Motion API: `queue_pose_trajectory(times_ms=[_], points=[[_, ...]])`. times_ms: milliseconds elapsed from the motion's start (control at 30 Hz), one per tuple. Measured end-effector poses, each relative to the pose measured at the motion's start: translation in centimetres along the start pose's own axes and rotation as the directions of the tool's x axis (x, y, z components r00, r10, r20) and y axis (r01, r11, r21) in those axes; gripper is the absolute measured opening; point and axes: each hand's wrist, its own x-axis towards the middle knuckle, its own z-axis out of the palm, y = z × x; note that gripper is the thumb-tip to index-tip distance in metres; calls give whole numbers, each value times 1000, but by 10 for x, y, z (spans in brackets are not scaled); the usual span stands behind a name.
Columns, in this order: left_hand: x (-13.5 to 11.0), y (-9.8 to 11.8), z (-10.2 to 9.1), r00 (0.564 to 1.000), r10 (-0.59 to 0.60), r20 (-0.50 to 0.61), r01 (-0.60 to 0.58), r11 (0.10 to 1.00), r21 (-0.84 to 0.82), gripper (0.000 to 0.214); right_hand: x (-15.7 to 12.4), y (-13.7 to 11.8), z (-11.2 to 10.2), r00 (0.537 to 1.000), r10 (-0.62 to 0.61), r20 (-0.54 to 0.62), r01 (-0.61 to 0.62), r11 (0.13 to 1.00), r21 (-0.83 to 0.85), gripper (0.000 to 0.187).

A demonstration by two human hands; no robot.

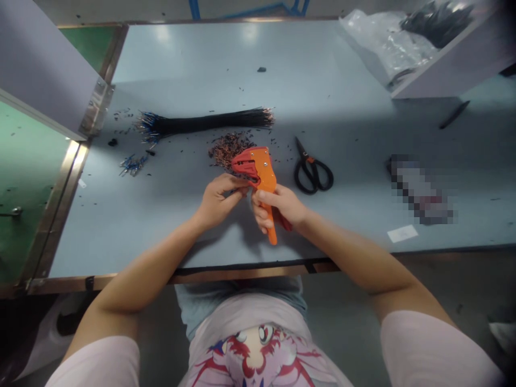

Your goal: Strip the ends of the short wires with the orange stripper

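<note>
My right hand point(278, 207) is wrapped round the handles of an orange and red wire stripper point(264, 166), its jaw side facing left. Close to that jaw, my left hand point(223, 199) has thumb and fingers pinched together; what they hold, if anything, is too small to make out. Just behind the tool lies a heap of small copper and black scraps point(229, 149). Farther back, a bundle of black wires point(209, 121) rests across the table, blue terminals at its left end and bare copper at its right.
Black-handled scissors point(313, 171) lie right of the tool. A small pile of blue-ended pieces point(134, 164) is at left. A blurred-out object point(423, 191), a white paper slip point(402, 234) and a dark pen-like item point(454, 114) are at right. Clear plastic bags point(387, 43) sit behind.
</note>
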Motion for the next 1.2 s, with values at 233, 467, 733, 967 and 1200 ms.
queue_pose_trajectory(times_ms=[233,467,733,967,1200], points=[[0,-1,1,998,-51,-38,54,994,97,13,5,-3,-6,992,40,-120,-34,998,44,39],[10,-24,-27,988,59,-140,40,788,614,14,15,-13,-27,962,122,-243,-56,964,262,41],[15,-36,-45,967,95,-236,55,827,559,7,17,-7,-30,965,120,-233,-52,958,280,36],[12,-28,-29,992,-83,94,22,854,520,14,20,-3,-33,967,121,-224,-60,963,263,32],[10,-25,-21,1000,19,-6,-14,889,457,17,22,0,-37,976,111,-188,-64,969,239,24]])
